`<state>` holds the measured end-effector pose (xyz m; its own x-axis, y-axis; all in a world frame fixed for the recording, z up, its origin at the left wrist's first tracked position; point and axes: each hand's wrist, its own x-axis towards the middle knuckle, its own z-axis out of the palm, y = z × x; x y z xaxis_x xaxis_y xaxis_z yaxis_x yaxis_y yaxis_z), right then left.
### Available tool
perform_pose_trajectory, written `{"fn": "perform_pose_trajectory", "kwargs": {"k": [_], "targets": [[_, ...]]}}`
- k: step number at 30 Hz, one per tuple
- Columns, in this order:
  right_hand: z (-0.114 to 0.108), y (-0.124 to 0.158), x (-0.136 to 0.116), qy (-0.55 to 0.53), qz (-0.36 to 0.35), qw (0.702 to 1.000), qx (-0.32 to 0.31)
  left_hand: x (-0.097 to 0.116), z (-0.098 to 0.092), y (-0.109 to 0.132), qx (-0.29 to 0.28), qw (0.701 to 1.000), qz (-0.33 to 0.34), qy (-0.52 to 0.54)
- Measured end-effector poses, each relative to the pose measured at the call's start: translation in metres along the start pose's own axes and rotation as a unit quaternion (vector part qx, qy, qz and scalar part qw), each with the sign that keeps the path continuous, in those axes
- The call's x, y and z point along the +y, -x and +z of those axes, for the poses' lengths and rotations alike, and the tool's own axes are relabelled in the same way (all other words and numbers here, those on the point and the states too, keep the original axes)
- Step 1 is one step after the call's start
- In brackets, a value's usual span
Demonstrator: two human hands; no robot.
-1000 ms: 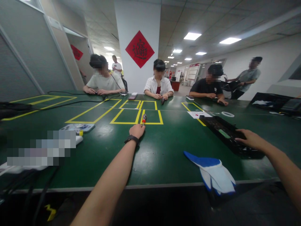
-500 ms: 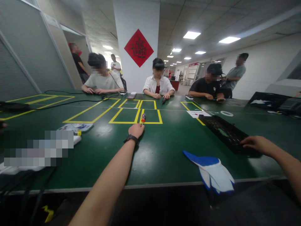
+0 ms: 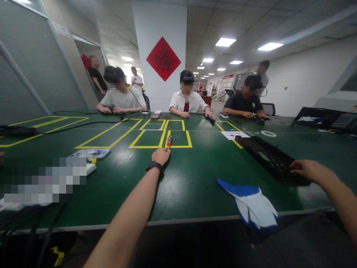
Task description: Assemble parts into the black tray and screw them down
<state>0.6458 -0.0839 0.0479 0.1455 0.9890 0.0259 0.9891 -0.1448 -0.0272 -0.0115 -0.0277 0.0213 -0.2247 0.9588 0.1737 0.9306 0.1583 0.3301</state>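
My left hand (image 3: 161,156), with a dark band on its wrist, reaches out over the green table. It is closed around the metal shaft of a screwdriver (image 3: 169,141), whose red-and-clear handle points away from me. To the right lies a long black tray (image 3: 258,149) with small dark and green parts in it. My right hand (image 3: 309,170) is at the tray's near end, fingers bent and pinched together over its inside. Whatever those fingers hold is too small or hidden to make out. A blue-and-white glove (image 3: 251,203) rests at the table's near edge, between my arms.
Yellow tape rectangles (image 3: 160,147) mark the green table (image 3: 189,178). A white paper (image 3: 235,135) and a tape ring (image 3: 268,133) lie beyond the tray. At left are a power strip (image 3: 90,169), partly blurred, and black cables (image 3: 80,125). Several people sit opposite.
My right hand has shifted slightly right and its fingers have bent closer together. The left hand stays with the screwdriver. Opposite, a co-worker's hand has moved a black tool rightward.
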Motion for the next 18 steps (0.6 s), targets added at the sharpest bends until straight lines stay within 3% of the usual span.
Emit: {"fn": "perform_pose_trajectory", "kwargs": {"k": [11, 17, 18], "targets": [[-0.008, -0.016, 0.004, -0.109, 0.074, 0.988, -0.078, 0.000, 0.001, 0.000, -0.002, 1.000, -0.002, -0.006], [-0.003, -0.024, 0.005, -0.110, 0.074, 0.988, -0.083, -0.003, 0.004, -0.003, 0.003, 1.000, 0.001, 0.001], [-0.004, -0.022, 0.002, -0.096, 0.073, 0.991, -0.058, -0.004, 0.005, -0.003, 0.005, 1.000, 0.003, 0.002]]}}
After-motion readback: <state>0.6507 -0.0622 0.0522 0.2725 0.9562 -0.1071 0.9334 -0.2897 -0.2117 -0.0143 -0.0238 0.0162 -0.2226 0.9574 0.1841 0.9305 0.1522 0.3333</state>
